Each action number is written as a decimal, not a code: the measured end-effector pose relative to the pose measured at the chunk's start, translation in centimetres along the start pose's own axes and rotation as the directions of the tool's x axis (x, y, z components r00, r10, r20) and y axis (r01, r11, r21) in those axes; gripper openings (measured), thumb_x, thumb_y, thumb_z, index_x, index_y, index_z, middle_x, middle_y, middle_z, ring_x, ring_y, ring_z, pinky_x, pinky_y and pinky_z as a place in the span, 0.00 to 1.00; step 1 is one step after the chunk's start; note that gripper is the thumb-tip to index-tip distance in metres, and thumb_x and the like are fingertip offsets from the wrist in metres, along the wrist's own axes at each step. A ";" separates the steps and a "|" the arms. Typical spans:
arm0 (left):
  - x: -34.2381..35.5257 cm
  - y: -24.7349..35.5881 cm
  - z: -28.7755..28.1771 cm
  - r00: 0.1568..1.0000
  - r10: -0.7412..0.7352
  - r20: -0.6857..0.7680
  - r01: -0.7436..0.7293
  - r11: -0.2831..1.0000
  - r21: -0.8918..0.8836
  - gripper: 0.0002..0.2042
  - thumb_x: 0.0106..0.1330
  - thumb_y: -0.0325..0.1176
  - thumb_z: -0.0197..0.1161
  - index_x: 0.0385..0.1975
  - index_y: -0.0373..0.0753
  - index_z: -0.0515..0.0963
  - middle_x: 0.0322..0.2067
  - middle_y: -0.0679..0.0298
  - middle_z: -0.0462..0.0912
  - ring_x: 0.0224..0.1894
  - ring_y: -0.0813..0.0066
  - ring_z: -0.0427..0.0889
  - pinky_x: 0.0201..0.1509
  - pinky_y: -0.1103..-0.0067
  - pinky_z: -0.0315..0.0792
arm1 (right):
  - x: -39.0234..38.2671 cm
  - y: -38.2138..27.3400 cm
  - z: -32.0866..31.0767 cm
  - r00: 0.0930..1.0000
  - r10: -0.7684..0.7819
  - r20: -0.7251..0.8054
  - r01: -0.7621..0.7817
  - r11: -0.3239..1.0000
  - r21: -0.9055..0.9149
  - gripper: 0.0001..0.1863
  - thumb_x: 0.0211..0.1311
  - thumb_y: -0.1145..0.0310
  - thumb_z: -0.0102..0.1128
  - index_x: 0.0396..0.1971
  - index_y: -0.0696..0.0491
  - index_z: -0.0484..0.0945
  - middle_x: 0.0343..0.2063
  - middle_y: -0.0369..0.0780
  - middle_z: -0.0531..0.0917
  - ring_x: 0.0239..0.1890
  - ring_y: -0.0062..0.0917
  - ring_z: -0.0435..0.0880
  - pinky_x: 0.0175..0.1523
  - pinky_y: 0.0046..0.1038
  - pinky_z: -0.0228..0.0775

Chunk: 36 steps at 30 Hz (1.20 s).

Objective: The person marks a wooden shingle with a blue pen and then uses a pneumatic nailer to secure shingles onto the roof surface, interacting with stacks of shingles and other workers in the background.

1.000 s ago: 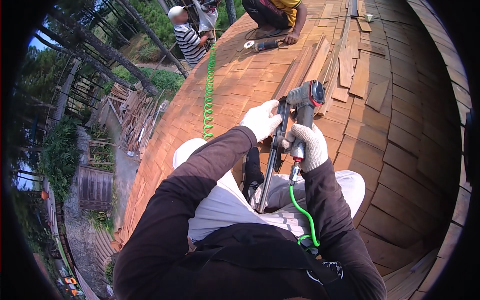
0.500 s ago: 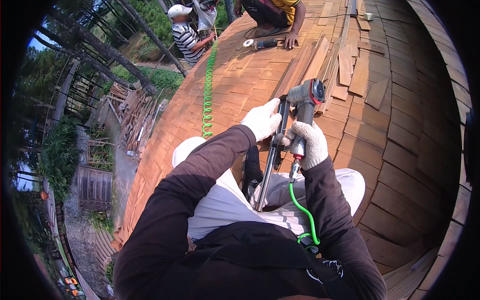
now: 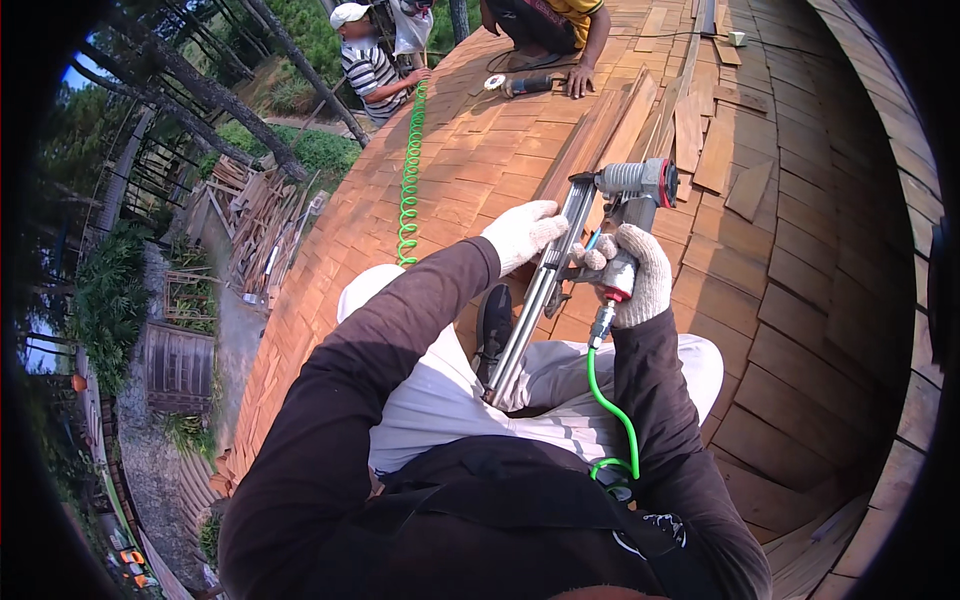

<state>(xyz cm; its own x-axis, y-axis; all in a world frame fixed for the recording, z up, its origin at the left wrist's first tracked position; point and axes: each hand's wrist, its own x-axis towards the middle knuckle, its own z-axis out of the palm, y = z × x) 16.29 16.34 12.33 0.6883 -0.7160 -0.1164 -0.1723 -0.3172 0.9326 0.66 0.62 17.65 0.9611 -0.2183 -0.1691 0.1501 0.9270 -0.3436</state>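
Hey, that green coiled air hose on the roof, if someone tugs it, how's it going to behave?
The green coiled hose would probably stretch and spring back, since it lies in tight spiral loops. It looks light and floppy, draping down the shingled roof. Being plugged into the nail gun held by the right hand, a tug would likely drag on the tool.

The far end of the long silver magazine rail of the nail gun (image 3: 535,300) disappears behind the dark sleeve. The coiled green air hose (image 3: 612,415) slips out of sight at the waist. A crouching person in a yellow shirt (image 3: 545,20) is cut off by the top edge.
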 end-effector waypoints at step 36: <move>-7.2 5.1 -3.9 0.986 -0.138 -0.091 -0.058 0.230 -0.972 0.33 0.78 0.61 0.44 0.56 0.33 0.77 0.40 0.50 0.88 0.42 0.50 0.88 0.53 0.58 0.81 | -0.1 -2.7 -0.4 0.981 -0.194 -0.009 0.187 0.932 0.312 0.09 0.66 0.68 0.58 0.29 0.57 0.74 0.23 0.41 0.79 0.29 0.36 0.83 0.63 0.50 0.76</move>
<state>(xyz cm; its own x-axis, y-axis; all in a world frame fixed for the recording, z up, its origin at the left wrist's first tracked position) 13.19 22.25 19.27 0.7669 -0.6057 -0.2120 0.6052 0.5727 0.5530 0.08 -1.98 18.25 0.9116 -0.3969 -0.1071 0.3921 0.9177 -0.0638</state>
